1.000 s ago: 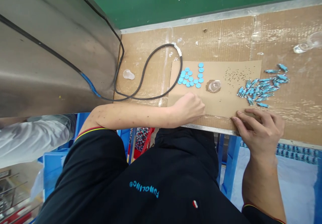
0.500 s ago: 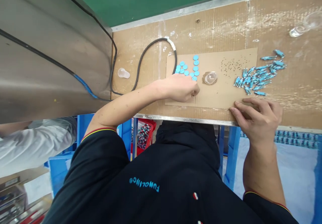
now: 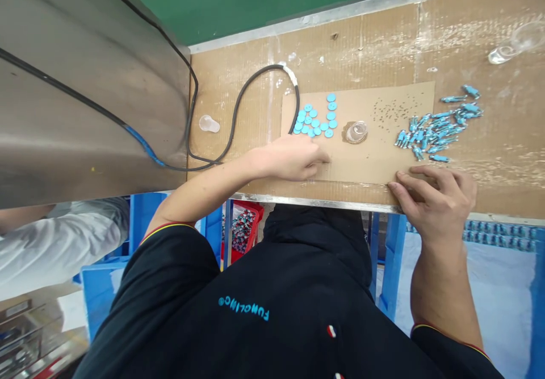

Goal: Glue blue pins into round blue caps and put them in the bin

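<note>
My left hand (image 3: pixel 293 158) is on the cardboard sheet (image 3: pixel 361 166), just below a group of round blue discs (image 3: pixel 324 126) that look like buttons. Its fingers are curled, the index reaching a little to the right; whatever they may hold is hidden. With fingers apart, my right hand (image 3: pixel 443 200) rests at the sheet's lower right corner. Above it lies a pile of small blue figure-shaped pieces (image 3: pixel 438 129). A small clear cup (image 3: pixel 356 132) stands on the sheet between the discs and the pile. Tiny dark bits (image 3: pixel 394 109) are scattered near the pile.
A black cable (image 3: pixel 240 98) loops across the table at left, beside a metal housing (image 3: pixel 93 95). Clear plastic cups (image 3: pixel 209 123) lie at the left and far right. Below the table edge are a red bin (image 3: pixel 255 226) and blue crates. Another person's white sleeve (image 3: pixel 63 243) shows at left.
My left hand has drawn slightly left and downward, uncovering more of the blue discs. Its index finger is straighter. My right hand stays in place.
</note>
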A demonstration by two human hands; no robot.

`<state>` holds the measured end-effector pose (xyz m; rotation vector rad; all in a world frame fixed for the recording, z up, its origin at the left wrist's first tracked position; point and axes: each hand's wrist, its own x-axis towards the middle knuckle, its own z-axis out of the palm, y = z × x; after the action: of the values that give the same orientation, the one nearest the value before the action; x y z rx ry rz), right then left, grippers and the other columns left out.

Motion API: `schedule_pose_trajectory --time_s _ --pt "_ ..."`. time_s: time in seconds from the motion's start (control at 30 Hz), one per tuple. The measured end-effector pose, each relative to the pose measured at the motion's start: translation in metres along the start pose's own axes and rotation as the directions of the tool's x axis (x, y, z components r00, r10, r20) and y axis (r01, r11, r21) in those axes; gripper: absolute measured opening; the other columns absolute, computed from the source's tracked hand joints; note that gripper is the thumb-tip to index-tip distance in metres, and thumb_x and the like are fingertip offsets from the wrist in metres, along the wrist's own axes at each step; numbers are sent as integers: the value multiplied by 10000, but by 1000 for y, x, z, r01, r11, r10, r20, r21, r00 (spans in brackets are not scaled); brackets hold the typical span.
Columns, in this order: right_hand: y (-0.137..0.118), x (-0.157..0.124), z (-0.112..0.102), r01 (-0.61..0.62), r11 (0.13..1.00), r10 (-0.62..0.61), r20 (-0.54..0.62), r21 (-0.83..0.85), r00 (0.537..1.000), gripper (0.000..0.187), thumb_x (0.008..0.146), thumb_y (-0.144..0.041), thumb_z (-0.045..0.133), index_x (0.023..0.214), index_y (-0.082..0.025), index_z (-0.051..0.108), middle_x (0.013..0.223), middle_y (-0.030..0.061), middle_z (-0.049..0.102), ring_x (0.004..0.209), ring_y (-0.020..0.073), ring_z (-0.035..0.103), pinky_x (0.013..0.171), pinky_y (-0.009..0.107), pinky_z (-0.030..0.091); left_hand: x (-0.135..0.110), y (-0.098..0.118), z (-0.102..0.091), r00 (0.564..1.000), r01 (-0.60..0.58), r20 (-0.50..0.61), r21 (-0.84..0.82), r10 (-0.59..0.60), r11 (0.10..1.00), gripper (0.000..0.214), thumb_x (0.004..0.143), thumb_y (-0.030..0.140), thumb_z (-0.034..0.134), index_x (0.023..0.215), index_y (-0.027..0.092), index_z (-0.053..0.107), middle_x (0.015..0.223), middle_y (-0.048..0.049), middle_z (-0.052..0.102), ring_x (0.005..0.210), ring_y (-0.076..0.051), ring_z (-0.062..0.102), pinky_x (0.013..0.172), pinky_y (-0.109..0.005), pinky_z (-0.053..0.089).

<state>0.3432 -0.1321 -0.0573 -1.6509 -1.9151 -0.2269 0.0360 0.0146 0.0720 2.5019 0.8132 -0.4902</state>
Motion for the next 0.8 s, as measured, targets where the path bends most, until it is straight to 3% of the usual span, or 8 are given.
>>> schedule_pose_trajectory --time_s 0.1,0.23,0.33,0.47,0.67,0.8 --pt "0 1 0 -23 1000 23 18 -16 1000 266 946 -533 756 838 -300 823 1007 33 792 948 222 632 896 384 436 -16 5 15 998 52 44 26 -53 998 568 1016 270 426 1560 249 589 1091 -95 809 955 -238 721 722 -329 488" --pt "2 -2 1 -44 999 45 30 -18 999 244 933 -522 771 837 -305 831 1021 43 791 970 231 628 911 402 457 -27 11 37 997 63 -26 -100 -66 993 621 1061 303 382 1675 214 406 1364 -112 757 1056 -206 727 785 -316 502" --pt "4 -5 4 -64 998 64 33 -18 997 241 913 -535 787 841 -309 831 1025 49 783 992 243 618 928 423 456 -28 14 49 992 114 -35 -164 -122 980 649 1060 354 405 1683 171 383 1112 -105 818 934 -209 728 719 -311 458" --pt "5 -6 4 -96 995 97 63 -16 993 252 908 -545 781 838 -307 827 1021 52 778 1001 249 611 943 428 456 -25 18 55 983 145 -76 -255 -169 956 642 1039 360 439 1646 149 452 832 -51 780 746 -185 660 641 -306 363" --pt "1 -1 2 -24 1000 24 0 -2 1000 265 922 -553 774 853 -303 826 1006 42 789 975 237 614 909 391 443 -28 15 65 947 125 -181 -554 -265 823 640 1006 385 522 1586 115 532 697 35 619 632 -121 496 657 -265 358" --pt "1 0 1 -3 1000 3 -31 12 1000 237 924 -533 787 858 -309 829 998 30 795 948 227 634 905 393 452 -30 11 71 941 44 -235 -628 -243 777 646 996 379 533 1572 86 536 692 73 448 648 -109 438 685 -250 371"
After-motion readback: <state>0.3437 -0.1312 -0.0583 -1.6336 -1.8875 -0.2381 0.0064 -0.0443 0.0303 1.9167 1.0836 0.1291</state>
